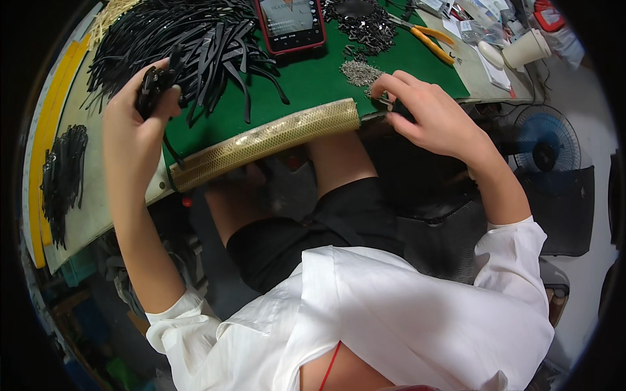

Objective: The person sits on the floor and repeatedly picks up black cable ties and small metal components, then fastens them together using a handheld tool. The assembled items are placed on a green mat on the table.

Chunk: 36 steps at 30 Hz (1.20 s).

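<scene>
My left hand [134, 107] is raised at the left of the green mat, closed round a bundle of black pieces [155, 88]. Beside it spreads a big heap of slim, curved black strips [195, 52] that look like glasses temples. At the mat's right front edge my right hand [424, 111] grips a black-handled tool [402, 112]. Its short metal end points toward a pile of tiny silvery parts [360, 73]; the exact kind of tool is partly hidden by my fingers. Farther back lies a pile of small shiny black parts [365, 32].
A gold mesh-patterned roll [267, 140] runs along the table's front edge. A red-edged phone [290, 26] lies at the back, orange-handled pliers [430, 42] at the right. More black strips [64, 176] lie far left, near yellow strips [49, 143]. A white cup [527, 49] and blue fan [546, 140] are rightward.
</scene>
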Each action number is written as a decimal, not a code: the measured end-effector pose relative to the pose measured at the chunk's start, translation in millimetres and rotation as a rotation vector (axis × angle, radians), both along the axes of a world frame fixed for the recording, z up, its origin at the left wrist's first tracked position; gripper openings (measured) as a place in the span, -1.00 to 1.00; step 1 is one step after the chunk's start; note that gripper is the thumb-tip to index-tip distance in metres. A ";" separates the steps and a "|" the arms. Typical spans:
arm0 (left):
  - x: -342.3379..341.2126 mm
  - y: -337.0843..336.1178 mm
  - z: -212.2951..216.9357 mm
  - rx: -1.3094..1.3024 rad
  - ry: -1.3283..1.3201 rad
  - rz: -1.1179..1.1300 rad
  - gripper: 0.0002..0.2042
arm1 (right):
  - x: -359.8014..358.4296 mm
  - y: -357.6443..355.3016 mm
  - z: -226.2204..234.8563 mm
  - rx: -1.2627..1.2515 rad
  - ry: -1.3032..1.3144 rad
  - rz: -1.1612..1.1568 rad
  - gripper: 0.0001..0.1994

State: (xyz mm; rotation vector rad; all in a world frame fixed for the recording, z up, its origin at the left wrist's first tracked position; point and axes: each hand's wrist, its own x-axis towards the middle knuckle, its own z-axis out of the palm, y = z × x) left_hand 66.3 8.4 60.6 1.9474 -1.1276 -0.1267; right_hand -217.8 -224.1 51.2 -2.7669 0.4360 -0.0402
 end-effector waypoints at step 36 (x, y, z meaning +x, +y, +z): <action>-84.4 -18.8 -23.7 -0.450 -0.440 -0.161 -0.61 | 45.7 77.6 22.0 1.540 -0.310 -0.046 -0.61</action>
